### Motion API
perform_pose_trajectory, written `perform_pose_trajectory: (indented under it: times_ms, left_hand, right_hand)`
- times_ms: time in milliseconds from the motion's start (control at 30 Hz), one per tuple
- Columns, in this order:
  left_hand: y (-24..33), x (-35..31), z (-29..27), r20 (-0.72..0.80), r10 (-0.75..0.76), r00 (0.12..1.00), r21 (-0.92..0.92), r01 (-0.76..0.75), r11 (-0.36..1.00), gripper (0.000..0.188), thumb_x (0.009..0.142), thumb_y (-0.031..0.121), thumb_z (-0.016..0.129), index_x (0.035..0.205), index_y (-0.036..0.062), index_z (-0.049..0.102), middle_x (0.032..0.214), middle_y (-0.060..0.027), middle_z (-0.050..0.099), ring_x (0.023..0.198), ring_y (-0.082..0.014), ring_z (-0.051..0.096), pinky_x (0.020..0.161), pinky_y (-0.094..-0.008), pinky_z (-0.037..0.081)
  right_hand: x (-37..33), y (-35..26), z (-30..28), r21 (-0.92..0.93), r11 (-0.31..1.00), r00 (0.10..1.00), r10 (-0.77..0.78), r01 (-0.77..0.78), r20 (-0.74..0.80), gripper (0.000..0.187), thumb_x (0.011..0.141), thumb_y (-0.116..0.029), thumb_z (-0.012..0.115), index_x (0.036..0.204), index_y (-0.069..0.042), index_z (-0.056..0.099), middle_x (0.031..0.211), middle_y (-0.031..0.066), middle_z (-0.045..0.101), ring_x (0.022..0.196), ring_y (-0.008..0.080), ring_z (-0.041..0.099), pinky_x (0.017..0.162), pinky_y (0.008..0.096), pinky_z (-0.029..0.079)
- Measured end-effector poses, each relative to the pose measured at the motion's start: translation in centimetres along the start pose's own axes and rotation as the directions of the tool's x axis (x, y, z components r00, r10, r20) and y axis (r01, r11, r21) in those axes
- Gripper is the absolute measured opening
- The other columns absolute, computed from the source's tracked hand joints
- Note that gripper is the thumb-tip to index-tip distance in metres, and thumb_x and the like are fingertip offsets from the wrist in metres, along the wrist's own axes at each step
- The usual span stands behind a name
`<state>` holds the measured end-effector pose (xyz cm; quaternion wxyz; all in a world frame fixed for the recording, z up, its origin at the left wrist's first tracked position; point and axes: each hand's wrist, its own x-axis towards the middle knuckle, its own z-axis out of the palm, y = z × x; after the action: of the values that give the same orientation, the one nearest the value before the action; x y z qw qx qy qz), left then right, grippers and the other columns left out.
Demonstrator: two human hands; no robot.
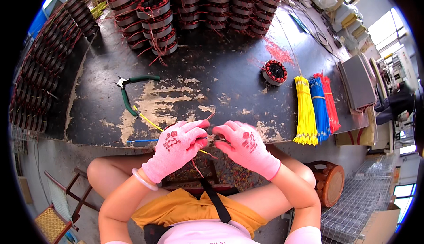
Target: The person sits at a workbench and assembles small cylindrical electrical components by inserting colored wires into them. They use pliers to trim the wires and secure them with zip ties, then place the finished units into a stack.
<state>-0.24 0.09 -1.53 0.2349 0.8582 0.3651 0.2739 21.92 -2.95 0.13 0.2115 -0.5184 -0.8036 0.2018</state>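
Both my hands wear pink gloves and meet at the table's near edge. My left hand (174, 146) pinches several thin wires: a yellow wire (148, 119) and a blue wire (142, 141) stick out to its left, and reddish-brown leads (197, 168) show above and below it. Close beside it, my right hand (245, 144) has thumb and fingers drawn together at the wire ends; what lies between them is hidden. Green-handled cutting pliers (125, 96) lie spread on the table to the left.
Stacks of wound motor stators (157, 34) stand at the back, with more stacks (37, 80) along the left. A single stator (274, 80) sits right of centre. Yellow (305, 111), blue (319, 107) and red (330, 105) wire bundles lie at the right. A wooden drum-shaped stool (331, 185) stands below.
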Motion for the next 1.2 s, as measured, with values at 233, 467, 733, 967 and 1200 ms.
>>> perform_pose_trajectory:
  times_ms: [233,467,733,967,1200]
  left_hand:
    - [0.1,0.3,-0.2,0.017,0.030,0.999,-0.011,-0.030,0.999,0.012,0.086,0.015,0.074,0.096,0.0112,0.069,0.121,-0.0023,0.072,0.089,-0.0295,0.067,0.077,-0.0412,0.056]
    - [0.1,0.1,-0.1,0.008,0.024,1.000,-0.030,-0.024,0.999,0.018,0.083,0.009,0.075,0.100,0.0097,0.069,0.122,-0.0038,0.072,0.091,-0.0298,0.067,0.078,-0.0408,0.056]
    - [1.4,-0.5,-2.8,-0.017,0.046,0.999,0.125,-0.043,0.991,0.023,0.087,0.007,0.068,0.109,0.0068,0.065,0.128,-0.0109,0.066,0.108,-0.0326,0.065,0.095,-0.0468,0.052]
    - [-0.3,-0.5,-1.6,0.000,0.071,0.997,0.221,-0.069,0.973,0.032,0.091,0.005,0.063,0.122,0.0057,0.063,0.128,-0.0132,0.063,0.122,-0.0349,0.058,0.110,-0.0502,0.043]
    - [0.2,-0.7,-1.4,0.001,0.028,1.000,0.208,-0.028,0.978,0.032,0.091,0.000,0.060,0.122,0.0032,0.064,0.124,-0.0150,0.065,0.122,-0.0376,0.057,0.107,-0.0483,0.044]
  right_hand:
    - [0.3,1.3,1.8,0.368,0.928,0.998,0.059,-0.059,0.013,0.014,0.093,-0.025,0.069,0.098,-0.012,0.069,0.082,0.0012,0.066,0.069,0.0164,0.060,0.063,0.0318,0.048]
    - [-0.8,0.3,0.6,0.334,0.892,0.951,0.305,-0.303,0.048,0.017,0.094,-0.023,0.066,0.106,-0.010,0.069,0.094,0.0040,0.070,0.081,0.0236,0.068,0.071,0.0364,0.053]
    - [-0.8,0.6,2.1,-0.342,0.893,0.926,-0.353,0.292,-0.131,0.041,0.079,-0.016,0.072,0.120,-0.018,0.068,0.102,-0.0041,0.066,0.089,0.0168,0.064,0.079,0.0350,0.052]
    - [0.3,2.3,2.7,-0.416,0.818,0.880,-0.468,0.397,-0.081,0.034,0.085,-0.021,0.067,0.119,-0.019,0.067,0.092,-0.0038,0.061,0.082,0.0163,0.061,0.074,0.0336,0.051]
    - [-1.3,3.3,1.0,-0.378,0.889,0.915,-0.350,0.258,-0.199,0.030,0.087,-0.019,0.068,0.117,-0.017,0.066,0.093,-0.0007,0.063,0.085,0.0188,0.064,0.071,0.0350,0.052]
